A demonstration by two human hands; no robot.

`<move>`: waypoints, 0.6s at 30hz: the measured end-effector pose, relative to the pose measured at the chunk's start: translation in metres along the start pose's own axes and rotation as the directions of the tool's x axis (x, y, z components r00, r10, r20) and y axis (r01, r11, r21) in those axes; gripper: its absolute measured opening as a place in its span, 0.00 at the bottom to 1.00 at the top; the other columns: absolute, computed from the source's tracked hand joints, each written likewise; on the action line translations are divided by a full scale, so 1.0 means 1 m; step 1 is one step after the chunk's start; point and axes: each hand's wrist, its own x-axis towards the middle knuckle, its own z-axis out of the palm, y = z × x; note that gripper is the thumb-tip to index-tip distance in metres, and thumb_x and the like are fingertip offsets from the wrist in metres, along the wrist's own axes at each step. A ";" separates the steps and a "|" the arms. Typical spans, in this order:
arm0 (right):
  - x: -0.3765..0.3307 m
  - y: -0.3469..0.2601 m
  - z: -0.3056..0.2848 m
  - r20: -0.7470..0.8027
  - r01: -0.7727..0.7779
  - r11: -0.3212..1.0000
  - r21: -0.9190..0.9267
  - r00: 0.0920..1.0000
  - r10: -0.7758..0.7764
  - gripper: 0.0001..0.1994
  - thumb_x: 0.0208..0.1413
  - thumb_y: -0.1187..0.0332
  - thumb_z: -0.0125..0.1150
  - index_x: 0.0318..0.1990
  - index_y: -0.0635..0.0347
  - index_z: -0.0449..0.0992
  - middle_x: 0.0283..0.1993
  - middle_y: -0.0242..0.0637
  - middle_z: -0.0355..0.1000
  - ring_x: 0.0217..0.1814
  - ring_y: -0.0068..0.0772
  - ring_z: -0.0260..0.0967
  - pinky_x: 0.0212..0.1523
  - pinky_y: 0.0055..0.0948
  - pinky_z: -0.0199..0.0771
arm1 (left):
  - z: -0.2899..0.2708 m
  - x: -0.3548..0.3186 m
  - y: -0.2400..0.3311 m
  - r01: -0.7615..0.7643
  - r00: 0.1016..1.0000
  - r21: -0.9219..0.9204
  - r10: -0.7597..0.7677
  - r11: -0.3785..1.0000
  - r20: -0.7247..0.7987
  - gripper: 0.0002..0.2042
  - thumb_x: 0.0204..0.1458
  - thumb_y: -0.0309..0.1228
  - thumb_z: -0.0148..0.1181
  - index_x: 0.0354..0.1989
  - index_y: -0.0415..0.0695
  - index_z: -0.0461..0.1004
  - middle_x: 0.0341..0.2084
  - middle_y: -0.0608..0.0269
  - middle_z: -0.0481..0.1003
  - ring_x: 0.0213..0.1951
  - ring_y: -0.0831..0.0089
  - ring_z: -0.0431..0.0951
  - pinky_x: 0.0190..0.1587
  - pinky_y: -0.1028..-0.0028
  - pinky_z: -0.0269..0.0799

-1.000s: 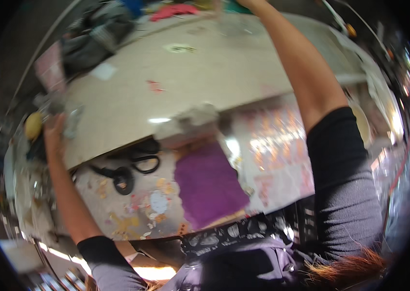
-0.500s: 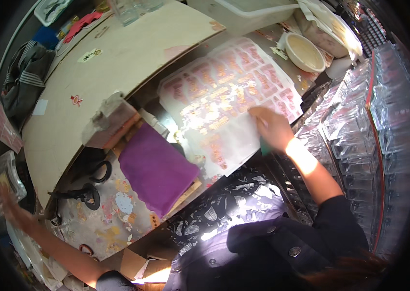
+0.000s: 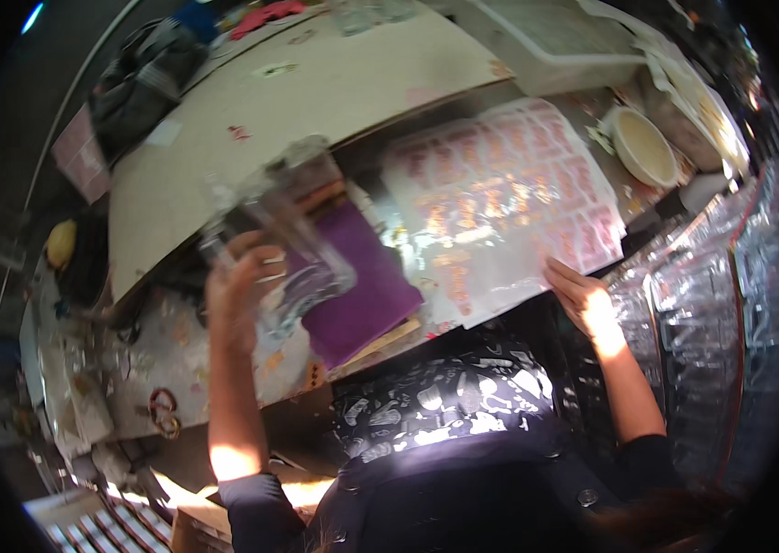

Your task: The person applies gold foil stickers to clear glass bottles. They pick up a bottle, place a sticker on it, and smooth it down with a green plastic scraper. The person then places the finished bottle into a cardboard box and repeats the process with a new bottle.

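My left hand (image 3: 240, 293) is raised over the table and grips a bundle of clear plastic bags (image 3: 286, 230), blurred by motion. Under it lies a purple sheet (image 3: 363, 286) on a board. My right hand (image 3: 581, 295) rests on the near edge of a large white sheet of pink and gold stickers (image 3: 500, 207), its fingers pressing the corner down. The sticker sheet lies to the right of the purple sheet.
A pale tabletop (image 3: 251, 120) stretches behind. A cream bowl (image 3: 643, 147) and a white tray (image 3: 564, 41) stand at the right back. Stacks of clear packets (image 3: 712, 304) line the right side. A dark bag (image 3: 145, 78) lies far left, and a patterned sheet (image 3: 164, 355) covers the near left.
My left hand has come in from the far left, carrying clear plastic bags over the purple sheet. My right hand has slid down to the sticker sheet's near edge.
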 end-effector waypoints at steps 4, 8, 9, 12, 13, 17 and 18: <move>0.003 0.004 -0.008 0.052 -0.083 0.959 0.272 0.996 0.071 0.10 0.47 0.80 0.64 0.39 0.64 0.80 0.44 0.42 0.78 0.43 0.37 0.78 0.41 0.27 0.78 | 0.014 0.003 -0.035 0.112 0.993 0.023 -0.113 0.993 0.032 0.26 0.54 0.42 0.59 0.56 0.38 0.64 0.39 0.56 0.75 0.37 0.70 0.78 0.41 0.72 0.75; 0.008 0.006 -0.006 0.078 -0.120 0.914 0.388 0.992 0.097 0.08 0.47 0.80 0.63 0.37 0.67 0.80 0.40 0.45 0.78 0.39 0.37 0.77 0.40 0.25 0.76 | 0.019 0.003 -0.053 0.149 0.989 0.040 -0.149 0.988 0.005 0.25 0.55 0.42 0.58 0.56 0.39 0.64 0.39 0.56 0.75 0.38 0.72 0.77 0.41 0.74 0.75; 0.008 0.006 -0.008 0.127 -0.187 0.892 0.411 0.981 0.147 0.07 0.47 0.80 0.64 0.36 0.67 0.80 0.40 0.44 0.78 0.39 0.35 0.77 0.41 0.25 0.75 | 0.019 0.005 -0.054 0.146 0.989 0.059 -0.147 0.988 0.012 0.26 0.56 0.42 0.58 0.57 0.39 0.63 0.40 0.56 0.75 0.38 0.72 0.77 0.42 0.74 0.75; 0.013 -0.002 -0.021 0.290 -0.436 0.754 0.491 0.898 0.330 0.05 0.50 0.78 0.63 0.35 0.68 0.80 0.38 0.40 0.79 0.39 0.25 0.76 0.43 0.23 0.73 | 0.020 0.007 -0.050 0.162 0.986 0.114 -0.166 0.980 0.028 0.26 0.58 0.44 0.55 0.59 0.40 0.60 0.41 0.55 0.75 0.39 0.72 0.77 0.43 0.73 0.74; 0.009 0.008 -0.018 0.333 -0.529 0.679 0.509 0.849 0.411 0.06 0.52 0.75 0.63 0.36 0.68 0.81 0.36 0.36 0.79 0.37 0.23 0.74 0.42 0.22 0.72 | 0.021 0.008 -0.047 0.173 0.983 0.131 -0.179 0.976 0.035 0.26 0.59 0.44 0.54 0.60 0.40 0.59 0.41 0.54 0.75 0.40 0.71 0.77 0.44 0.73 0.74; 0.011 0.030 -0.012 0.377 -0.660 0.423 0.620 0.724 0.578 0.08 0.56 0.69 0.62 0.31 0.65 0.79 0.20 0.23 0.69 0.18 0.11 0.57 0.20 0.16 0.51 | 0.022 0.014 -0.043 0.244 0.969 0.053 -0.246 0.968 0.039 0.26 0.62 0.46 0.49 0.61 0.41 0.57 0.43 0.52 0.74 0.43 0.68 0.77 0.47 0.71 0.73; 0.019 0.024 -0.011 0.385 -0.654 0.367 0.662 0.716 0.582 0.09 0.57 0.67 0.62 0.31 0.65 0.79 0.19 0.25 0.69 0.16 0.12 0.56 0.18 0.16 0.50 | 0.023 0.011 -0.042 0.239 0.970 0.065 -0.241 0.969 0.026 0.26 0.62 0.46 0.48 0.61 0.41 0.57 0.43 0.52 0.74 0.44 0.68 0.77 0.47 0.70 0.73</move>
